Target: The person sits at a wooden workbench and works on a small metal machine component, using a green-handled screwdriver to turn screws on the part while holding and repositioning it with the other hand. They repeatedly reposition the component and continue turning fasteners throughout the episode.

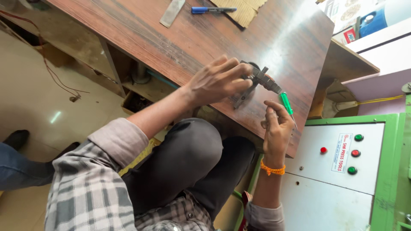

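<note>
Left hand (218, 81) on metal part (257, 79)

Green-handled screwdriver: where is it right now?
Head view, right of centre: the green-handled screwdriver is in the right hand, beside the dark metal part.

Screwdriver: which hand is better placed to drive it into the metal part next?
Right, probably. The right hand already holds the green screwdriver beside the metal part, while the left hand grips that part on the table.
</note>
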`<state>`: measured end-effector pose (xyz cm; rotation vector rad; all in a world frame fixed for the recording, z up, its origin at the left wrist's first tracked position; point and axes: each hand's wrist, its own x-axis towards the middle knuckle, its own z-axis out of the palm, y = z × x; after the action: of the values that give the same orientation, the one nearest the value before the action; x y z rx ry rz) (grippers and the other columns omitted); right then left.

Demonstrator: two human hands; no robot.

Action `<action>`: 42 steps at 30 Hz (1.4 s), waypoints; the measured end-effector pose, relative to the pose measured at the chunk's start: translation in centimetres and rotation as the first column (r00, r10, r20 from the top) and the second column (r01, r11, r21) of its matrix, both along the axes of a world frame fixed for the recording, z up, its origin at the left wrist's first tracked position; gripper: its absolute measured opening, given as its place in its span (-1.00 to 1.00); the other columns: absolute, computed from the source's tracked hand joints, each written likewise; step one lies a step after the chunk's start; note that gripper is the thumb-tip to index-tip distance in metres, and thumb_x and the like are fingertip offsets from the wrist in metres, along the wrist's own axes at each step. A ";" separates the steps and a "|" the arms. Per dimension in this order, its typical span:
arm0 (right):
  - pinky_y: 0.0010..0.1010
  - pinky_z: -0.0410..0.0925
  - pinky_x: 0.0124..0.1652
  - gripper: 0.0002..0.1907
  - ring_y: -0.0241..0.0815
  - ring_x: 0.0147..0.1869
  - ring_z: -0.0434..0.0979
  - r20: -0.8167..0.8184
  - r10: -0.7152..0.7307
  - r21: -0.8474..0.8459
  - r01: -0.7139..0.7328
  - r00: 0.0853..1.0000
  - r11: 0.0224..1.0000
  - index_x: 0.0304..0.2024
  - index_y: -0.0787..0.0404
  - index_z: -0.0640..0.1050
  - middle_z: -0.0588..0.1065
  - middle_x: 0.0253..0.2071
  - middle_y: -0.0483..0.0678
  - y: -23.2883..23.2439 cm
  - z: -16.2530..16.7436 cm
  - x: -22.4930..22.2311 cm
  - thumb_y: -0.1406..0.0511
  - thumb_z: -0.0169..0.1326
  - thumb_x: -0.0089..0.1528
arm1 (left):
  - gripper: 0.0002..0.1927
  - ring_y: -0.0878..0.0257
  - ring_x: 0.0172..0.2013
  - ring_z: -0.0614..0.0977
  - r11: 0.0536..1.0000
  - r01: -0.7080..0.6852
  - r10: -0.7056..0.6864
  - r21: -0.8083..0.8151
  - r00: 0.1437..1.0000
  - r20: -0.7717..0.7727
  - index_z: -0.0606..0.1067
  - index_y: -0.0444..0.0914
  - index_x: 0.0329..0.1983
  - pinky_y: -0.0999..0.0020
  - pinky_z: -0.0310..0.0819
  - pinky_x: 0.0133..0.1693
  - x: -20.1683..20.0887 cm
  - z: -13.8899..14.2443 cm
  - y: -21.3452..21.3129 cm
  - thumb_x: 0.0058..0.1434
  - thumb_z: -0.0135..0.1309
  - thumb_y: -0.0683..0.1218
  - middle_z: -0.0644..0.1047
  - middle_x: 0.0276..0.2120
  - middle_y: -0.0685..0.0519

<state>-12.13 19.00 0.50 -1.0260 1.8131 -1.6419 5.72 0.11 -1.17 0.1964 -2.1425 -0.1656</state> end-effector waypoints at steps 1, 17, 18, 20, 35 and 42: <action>-0.59 0.25 -0.36 -0.83 -0.46 -0.37 0.29 0.018 -0.018 -0.028 0.018 1.000 0.999 -0.03 0.36 0.59 0.37 -0.34 -0.22 0.0 -0.5 0.1 0.39 0.06 0.38 | -0.81 0.14 -0.02 0.61 0.975 0.020 -0.027 0.221 0.999 0.031 0.54 -0.13 -0.06 0.15 0.56 -0.06 0.1 0.3 0.7 0.31 0.20 -0.02 0.53 -0.05 0.09; -0.48 0.28 -0.12 -0.67 -0.42 0.08 0.42 0.330 -0.169 -0.231 0.253 0.929 0.939 0.14 0.18 0.45 0.46 0.10 -0.14 -2.8 -2.4 4.5 0.44 -0.02 0.32 | -0.75 0.34 -0.21 0.71 0.405 0.371 -0.452 0.835 0.876 -0.170 0.66 -0.25 -0.17 0.39 0.59 -0.13 -2.7 -3.4 1.5 0.12 0.31 -0.06 0.71 -0.27 0.03; -0.48 0.29 -0.11 -0.65 -0.42 0.10 0.43 0.350 -0.159 -0.226 0.248 0.923 0.942 0.15 0.15 0.44 0.46 0.12 -0.13 -3.1 -2.5 4.6 0.43 -0.03 0.31 | -0.75 0.31 -0.25 0.71 0.419 0.275 -0.335 0.866 0.932 -0.134 0.66 -0.26 -0.19 0.37 0.59 -0.16 -2.6 -3.1 1.7 0.13 0.31 -0.04 0.71 -0.30 0.01; -0.47 0.29 -0.14 -0.69 -0.41 -0.01 0.39 0.398 -0.123 -0.252 0.237 0.909 0.938 0.12 0.15 0.42 0.47 0.14 -0.10 -3.5 -2.7 4.4 0.43 -0.02 0.32 | -0.74 0.27 -0.33 0.73 0.405 0.075 -0.090 0.911 0.995 -0.042 0.66 -0.27 -0.24 0.35 0.60 -0.22 -2.6 -2.3 2.1 0.15 0.30 0.01 0.69 -0.37 -0.03; -0.56 0.33 -0.10 -0.82 -0.44 -0.06 0.46 0.106 -0.262 -0.228 0.280 0.959 0.933 0.03 0.33 0.56 0.56 -0.03 -0.12 -5.6 -3.3 5.4 0.36 0.04 0.44 | -0.80 0.03 -0.31 0.70 0.659 -0.073 -0.088 0.748 0.981 0.172 0.65 -0.14 -0.29 0.09 0.57 -0.26 -2.3 -1.5 3.8 0.10 0.28 0.04 0.66 -0.40 -0.03; -0.46 0.43 -0.10 -0.87 -0.36 -0.06 0.55 -0.101 -0.415 -0.336 0.362 0.904 0.870 -0.04 0.37 0.48 0.54 -0.12 -0.15 -6.7 -3.0 6.6 0.40 -0.03 0.43 | -0.77 0.17 -0.33 0.71 0.717 0.187 -0.119 0.672 0.982 -0.146 0.57 -0.12 -0.12 0.21 0.59 -0.26 -1.6 -0.9 3.5 0.18 0.25 -0.01 0.65 -0.35 0.08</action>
<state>-5.50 12.28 -2.53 -0.9978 2.0184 -2.2007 4.15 3.62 -2.07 0.4274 -1.9097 -1.0587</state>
